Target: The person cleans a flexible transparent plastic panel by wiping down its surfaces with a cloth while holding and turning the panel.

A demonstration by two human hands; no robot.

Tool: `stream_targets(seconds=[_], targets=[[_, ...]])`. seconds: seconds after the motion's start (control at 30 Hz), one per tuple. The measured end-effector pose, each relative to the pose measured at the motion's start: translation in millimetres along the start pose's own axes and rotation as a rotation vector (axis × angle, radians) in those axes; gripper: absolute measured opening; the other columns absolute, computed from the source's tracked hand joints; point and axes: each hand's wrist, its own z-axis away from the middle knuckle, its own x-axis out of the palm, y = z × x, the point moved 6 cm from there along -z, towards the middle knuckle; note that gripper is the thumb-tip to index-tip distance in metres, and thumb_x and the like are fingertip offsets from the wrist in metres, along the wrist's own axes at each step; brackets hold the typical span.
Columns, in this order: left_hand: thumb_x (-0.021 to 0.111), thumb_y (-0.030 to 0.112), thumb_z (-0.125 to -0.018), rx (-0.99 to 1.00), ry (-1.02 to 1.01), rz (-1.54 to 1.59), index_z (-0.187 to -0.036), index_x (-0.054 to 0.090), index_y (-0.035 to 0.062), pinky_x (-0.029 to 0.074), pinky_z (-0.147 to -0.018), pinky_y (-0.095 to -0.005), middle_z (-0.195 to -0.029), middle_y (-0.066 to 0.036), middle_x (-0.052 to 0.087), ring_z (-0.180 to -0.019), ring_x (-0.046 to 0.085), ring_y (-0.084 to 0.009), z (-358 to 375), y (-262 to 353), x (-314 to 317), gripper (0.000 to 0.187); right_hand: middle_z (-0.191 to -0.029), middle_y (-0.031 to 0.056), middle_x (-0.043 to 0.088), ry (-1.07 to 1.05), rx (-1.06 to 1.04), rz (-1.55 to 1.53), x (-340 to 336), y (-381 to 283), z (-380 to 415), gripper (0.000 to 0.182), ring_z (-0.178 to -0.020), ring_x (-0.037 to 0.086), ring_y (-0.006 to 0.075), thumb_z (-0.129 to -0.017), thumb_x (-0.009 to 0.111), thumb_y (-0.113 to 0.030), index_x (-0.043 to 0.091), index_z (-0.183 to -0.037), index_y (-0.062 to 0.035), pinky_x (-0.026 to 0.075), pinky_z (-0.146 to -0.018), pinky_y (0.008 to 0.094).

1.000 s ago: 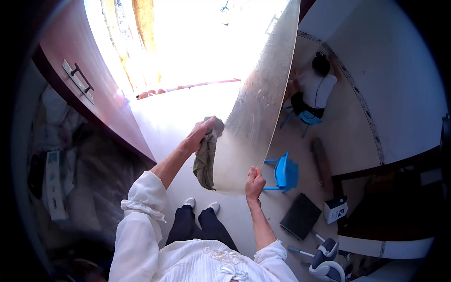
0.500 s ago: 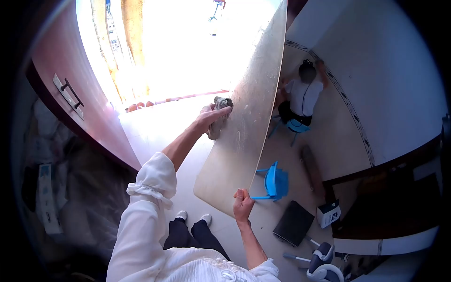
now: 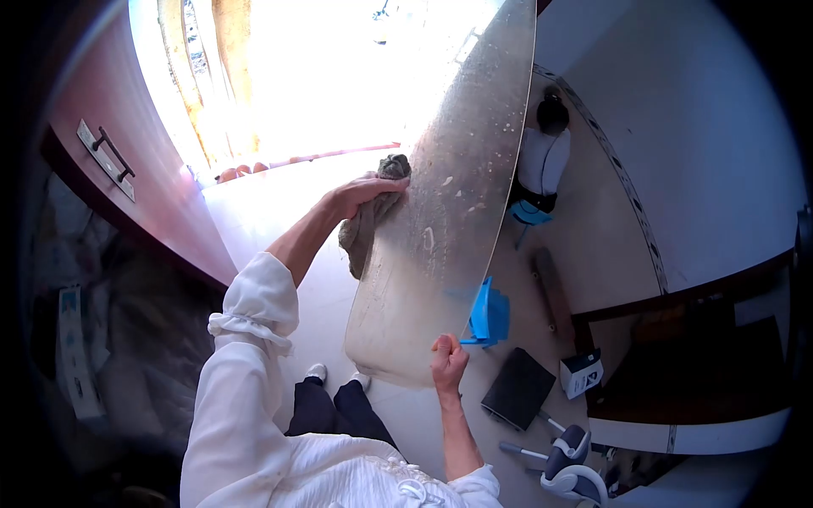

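Note:
A large translucent plastic sheet (image 3: 423, 279) with rounded corners and whitish spots stands tilted in front of me. My left hand (image 3: 366, 195) is closed around a grey-brown cloth (image 3: 360, 241) at the sheet's left side. Part of the cloth bunches above the fingers, and the rest hangs below them. My right hand (image 3: 450, 364) grips the sheet's near lower right corner in a fist, thumb on top.
A reddish door (image 3: 127, 127) with a handle stands at left, beside a bright doorway. To the right, a person (image 3: 542, 157) sits by the wall. A blue chair (image 3: 489, 313), a black flat case (image 3: 518, 388), a white box (image 3: 581, 373) and a grey-white device (image 3: 572, 466) are on the floor.
The cloth and my left hand have shifted slightly left and up, with more cloth hanging down. My right hand keeps its grip on the sheet. The seated person has lowered their arm.

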Motion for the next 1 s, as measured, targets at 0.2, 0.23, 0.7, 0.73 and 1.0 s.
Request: stream_targets(seconds=[0.2, 0.23, 0.7, 0.73, 1.0], targets=[[0.069, 0.036, -0.078, 0.087, 0.011, 0.036, -0.080, 0.058, 0.0077, 0.047, -0.057, -0.0251, -0.074, -0.001, 0.058, -0.061, 0.053, -0.0086, 25, -85, 23, 0.031, -0.049, 0.0013, 0.037, -0.023, 0.098, -0.008, 16, 25, -5, 0.041, -0.044, 0.037, 0.0096, -0.094, 0.044, -0.028, 0.045, -0.061, -0.0040, 0.028, -0.044, 0.0273], [0.071, 0.034, -0.077, 0.055, -0.016, 0.048, -0.079, 0.059, 0.0072, 0.046, -0.059, -0.0246, -0.072, -0.001, 0.057, -0.062, 0.053, -0.0085, 29, -118, 29, 0.029, -0.049, 0.0010, 0.037, -0.006, 0.070, 0.015, 15, 24, -6, 0.041, -0.045, 0.036, 0.0097, -0.095, 0.044, -0.028, 0.045, -0.061, -0.0039, 0.028, -0.044, 0.0274], [0.068, 0.034, -0.078, -0.031, 0.384, 0.187, -0.097, 0.057, 0.0011, 0.048, -0.067, -0.0293, -0.086, -0.006, 0.058, -0.074, 0.056, -0.0117, 77, -130, -15, 0.039, -0.047, 0.0059, 0.038, -0.018, 0.048, 0.043, 30, 15, -10, 0.040, -0.043, 0.037, 0.0135, -0.094, 0.045, -0.028, 0.045, -0.063, -0.0032, 0.030, -0.043, 0.0299], [0.066, 0.030, -0.080, 0.114, 0.373, 0.255, -0.101, 0.054, 0.0017, 0.048, -0.069, -0.0292, -0.085, -0.005, 0.056, -0.075, 0.055, -0.0123, 68, -108, -25, 0.038, -0.048, 0.0057, 0.038, -0.038, 0.096, 0.005, 34, 18, -9, 0.040, -0.042, 0.038, 0.0133, -0.094, 0.045, -0.027, 0.045, -0.063, -0.0030, 0.030, -0.043, 0.0298], [0.064, 0.018, -0.077, 0.776, 0.563, -0.373, -0.096, 0.052, 0.0012, 0.048, -0.066, -0.0346, -0.086, -0.008, 0.056, -0.074, 0.057, -0.0198, 55, 92, 16, 0.028, -0.047, -0.0017, 0.037, -0.135, 0.189, -0.139, 32, 12, -3, 0.042, -0.038, 0.039, 0.0068, -0.094, 0.044, -0.033, 0.045, -0.061, -0.0063, 0.031, -0.036, 0.0237]])
